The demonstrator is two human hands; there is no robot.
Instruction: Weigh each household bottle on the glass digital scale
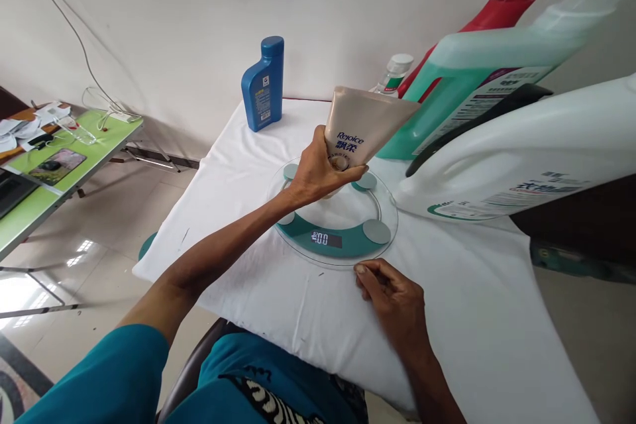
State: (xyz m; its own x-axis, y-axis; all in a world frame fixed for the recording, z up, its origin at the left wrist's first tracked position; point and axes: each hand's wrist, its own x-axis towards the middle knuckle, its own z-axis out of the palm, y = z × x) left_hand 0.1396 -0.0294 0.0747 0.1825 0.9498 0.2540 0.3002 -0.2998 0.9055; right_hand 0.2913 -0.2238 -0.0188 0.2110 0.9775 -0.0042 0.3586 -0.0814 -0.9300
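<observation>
Left hand [318, 175] grips tube [360, 129] above scale [332, 242], cap probably down: may topple. Right hand [392, 298] empty, loosely curled at scale rim.

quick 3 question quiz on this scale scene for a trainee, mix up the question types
1. True or false: the left hand grips the beige tube over the glass scale.
2. What does the right hand rest on?
A. the blue bottle
B. the white cloth beside the scale's near rim
C. the white jug
3. Fill in: the green jug stands ___ the scale.

Key: 1 true; 2 B; 3 behind
</observation>
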